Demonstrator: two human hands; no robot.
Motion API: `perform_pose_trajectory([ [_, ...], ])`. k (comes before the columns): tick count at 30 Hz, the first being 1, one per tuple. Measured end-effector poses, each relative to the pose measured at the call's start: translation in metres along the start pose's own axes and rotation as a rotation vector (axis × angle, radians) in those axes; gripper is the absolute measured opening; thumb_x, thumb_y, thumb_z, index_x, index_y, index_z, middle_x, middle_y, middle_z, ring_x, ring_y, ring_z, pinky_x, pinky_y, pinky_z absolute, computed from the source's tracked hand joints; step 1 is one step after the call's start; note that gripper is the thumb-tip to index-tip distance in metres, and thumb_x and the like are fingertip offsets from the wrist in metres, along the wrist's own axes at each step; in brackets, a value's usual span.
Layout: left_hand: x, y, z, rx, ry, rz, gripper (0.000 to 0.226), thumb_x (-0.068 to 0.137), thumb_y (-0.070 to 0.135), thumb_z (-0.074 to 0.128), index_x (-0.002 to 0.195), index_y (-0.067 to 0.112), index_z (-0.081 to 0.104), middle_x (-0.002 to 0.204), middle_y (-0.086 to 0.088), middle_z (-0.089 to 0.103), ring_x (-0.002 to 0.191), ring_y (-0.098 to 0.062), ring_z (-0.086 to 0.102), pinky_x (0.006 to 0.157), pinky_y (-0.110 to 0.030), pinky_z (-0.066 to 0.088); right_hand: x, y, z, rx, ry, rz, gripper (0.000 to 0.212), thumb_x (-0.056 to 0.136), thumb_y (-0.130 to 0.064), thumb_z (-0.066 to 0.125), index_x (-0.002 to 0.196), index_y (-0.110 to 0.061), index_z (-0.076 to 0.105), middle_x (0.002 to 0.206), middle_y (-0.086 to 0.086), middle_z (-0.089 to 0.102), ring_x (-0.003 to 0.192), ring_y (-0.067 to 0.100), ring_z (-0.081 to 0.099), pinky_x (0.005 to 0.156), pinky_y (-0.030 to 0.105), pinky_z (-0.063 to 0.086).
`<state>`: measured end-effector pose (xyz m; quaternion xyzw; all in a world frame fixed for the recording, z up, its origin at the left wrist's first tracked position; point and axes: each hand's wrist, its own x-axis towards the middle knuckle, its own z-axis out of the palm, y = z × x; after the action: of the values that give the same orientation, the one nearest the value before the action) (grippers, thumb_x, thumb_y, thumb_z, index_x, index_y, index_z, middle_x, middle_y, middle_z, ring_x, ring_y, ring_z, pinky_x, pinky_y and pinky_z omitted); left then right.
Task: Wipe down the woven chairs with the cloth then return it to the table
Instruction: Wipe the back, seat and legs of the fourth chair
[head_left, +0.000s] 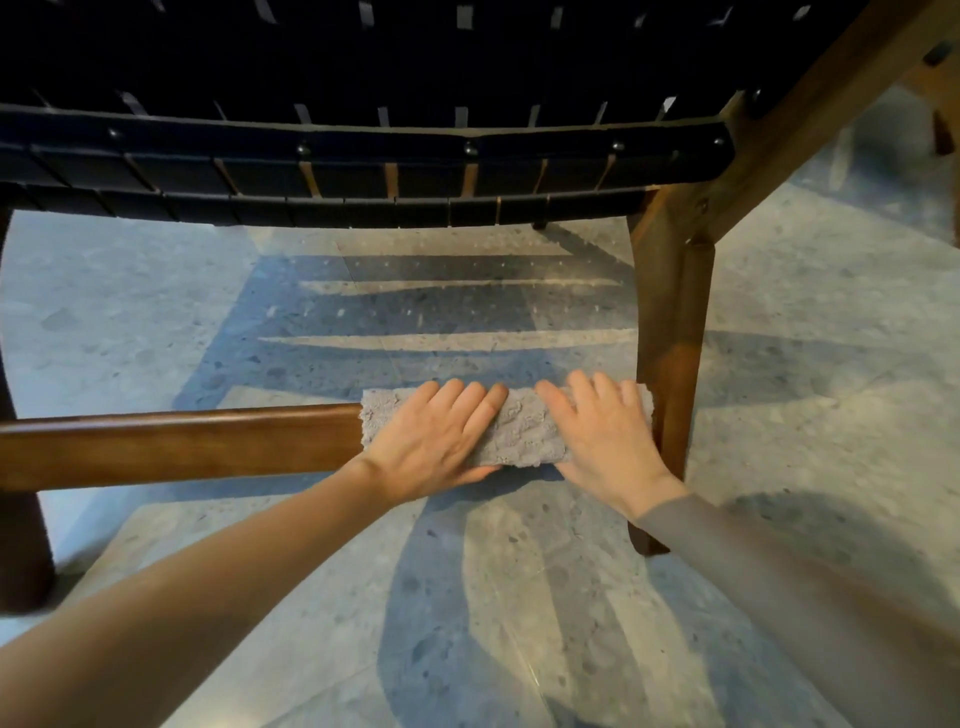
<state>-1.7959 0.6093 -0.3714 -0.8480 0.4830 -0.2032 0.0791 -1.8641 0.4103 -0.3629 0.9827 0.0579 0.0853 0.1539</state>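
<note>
A grey fuzzy cloth is wrapped over the right end of a brown wooden crossbar low on a chair. Both hands press on it: my left hand covers its left half and my right hand its right half, fingers lying flat over the top. The chair's black woven seat spans the view above, seen from below and in front. The cloth's right end touches the chair's wooden right leg. No table is in view.
Grey speckled stone floor lies under the chair, crossed by striped shadows. A dark left chair leg stands at the left edge. A slanted wooden frame piece rises at upper right.
</note>
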Motion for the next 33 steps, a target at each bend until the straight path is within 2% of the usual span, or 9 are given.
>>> perform_pose_trajectory([
  [4,-0.036,-0.027,0.002,0.038,-0.018,-0.030,0.068,0.089,0.055,0.031,0.126,-0.001,0.041,0.089,-0.010,0.057,0.070,-0.024,0.051,0.060,-0.034,0.040,0.017,-0.044,-0.016,0.005,-0.067,-0.004,0.081,0.051,-0.037,0.086,0.123,-0.016,0.053,0.100,0.008,0.057,0.084,0.028,0.056,0.068,0.038,0.042],
  [8,-0.081,-0.063,-0.001,0.036,-0.046,-0.071,0.068,0.088,0.057,0.033,0.123,-0.001,0.043,0.089,-0.012,0.058,0.071,-0.026,0.053,0.062,-0.035,0.040,0.041,-0.096,-0.035,0.059,-0.122,-0.077,0.062,0.073,-0.024,0.071,0.127,-0.018,0.041,0.109,0.007,0.051,0.094,0.028,0.053,0.075,0.039,0.040],
  [13,-0.143,-0.107,-0.015,0.095,-0.098,-0.154,0.071,0.088,0.059,0.031,0.120,-0.002,0.053,0.088,-0.012,0.059,0.071,-0.027,0.056,0.064,-0.035,0.045,0.074,-0.166,-0.055,0.135,-0.127,-0.177,0.066,0.082,-0.029,0.068,0.132,-0.014,0.027,0.119,0.011,0.042,0.105,0.032,0.049,0.083,0.040,0.038],
  [16,-0.175,-0.126,-0.022,0.106,-0.143,-0.232,0.062,0.088,0.046,0.025,0.124,0.000,0.045,0.091,-0.012,0.062,0.074,-0.027,0.059,0.070,-0.035,0.046,0.090,-0.208,-0.070,0.115,-0.146,-0.223,0.089,0.075,-0.054,0.069,0.137,-0.010,0.022,0.124,0.013,0.040,0.107,0.032,0.049,0.087,0.040,0.038],
  [22,-0.232,-0.161,-0.040,0.179,-0.258,-0.380,0.062,0.086,0.037,0.025,0.119,-0.001,0.062,0.098,-0.015,0.066,0.086,-0.029,0.065,0.082,-0.037,0.053,0.117,-0.280,-0.097,0.071,-0.123,-0.369,0.111,0.070,-0.060,0.070,0.144,-0.004,0.010,0.132,0.013,0.035,0.113,0.030,0.044,0.089,0.041,0.039],
  [25,-0.254,-0.177,-0.043,0.231,-0.307,-0.355,0.055,0.083,0.022,0.041,0.133,-0.001,0.050,0.121,-0.018,0.059,0.111,-0.032,0.059,0.103,-0.042,0.043,0.122,-0.291,-0.104,0.053,-0.113,-0.463,0.111,0.077,-0.076,0.049,0.149,-0.003,0.003,0.138,0.015,0.032,0.117,0.033,0.041,0.093,0.044,0.037],
  [28,-0.265,-0.179,-0.052,0.235,-0.310,-0.312,0.064,0.065,0.028,0.079,0.124,0.010,0.062,0.116,-0.009,0.067,0.108,-0.023,0.064,0.100,-0.037,0.044,0.132,-0.291,-0.116,0.093,-0.283,-0.506,0.091,0.092,-0.065,0.035,0.151,-0.008,-0.005,0.149,0.013,0.023,0.129,0.035,0.032,0.103,0.047,0.030],
  [30,-0.268,-0.176,-0.061,0.206,-0.327,-0.374,0.074,0.065,0.027,0.083,0.132,0.009,0.054,0.125,-0.011,0.062,0.117,-0.023,0.059,0.107,-0.037,0.035,0.139,-0.292,-0.125,0.116,-0.440,-0.512,0.079,0.100,-0.046,0.038,0.151,-0.010,-0.010,0.154,0.013,0.015,0.136,0.035,0.024,0.108,0.047,0.026],
  [33,-0.272,-0.180,-0.060,-0.015,-0.380,-0.455,0.080,0.090,0.012,0.056,0.150,0.010,0.004,0.156,-0.011,0.020,0.145,-0.023,0.017,0.112,-0.029,-0.011,0.146,-0.293,-0.138,0.135,-0.579,-0.486,0.081,0.099,-0.017,0.048,0.150,-0.009,-0.014,0.157,0.014,0.010,0.140,0.035,0.023,0.110,0.044,0.027],
])
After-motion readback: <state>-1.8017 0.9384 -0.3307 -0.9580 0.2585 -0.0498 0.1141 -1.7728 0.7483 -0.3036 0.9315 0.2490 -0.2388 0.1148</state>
